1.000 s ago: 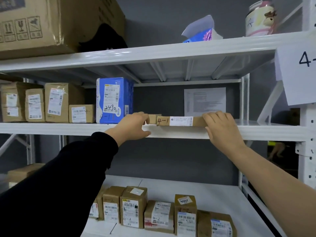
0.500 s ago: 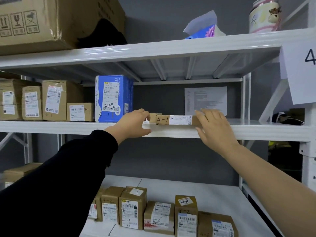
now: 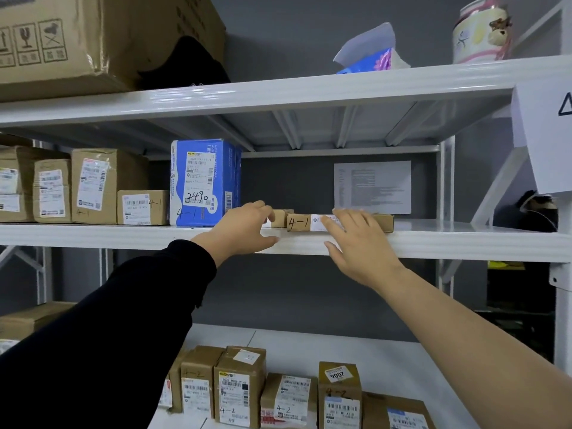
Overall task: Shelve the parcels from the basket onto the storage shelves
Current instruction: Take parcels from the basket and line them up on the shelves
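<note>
A long flat brown parcel [image 3: 298,223] marked "4-1" lies on the middle shelf [image 3: 464,241] at its front edge. My right hand [image 3: 356,246] is spread against the parcel's front, with the fingertips over its white label and the palm off it. A small brown box [image 3: 279,218] sits just left of the flat parcel. My left hand [image 3: 244,230] rests there, fingers on the small box and thumb on the shelf's front lip, gripping nothing. The basket is out of view.
Left of my hands stand a blue box [image 3: 202,184] and several brown parcels [image 3: 93,184] marked "4-1". The lower shelf [image 3: 356,348] holds a row of "4-2" parcels. A big carton [image 3: 102,38], tissues and a tin sit on the top shelf. Bare shelf lies right of the flat parcel.
My right hand has slid left along the flat parcel from its right end to its middle, uncovering that end. My left hand has barely moved.
</note>
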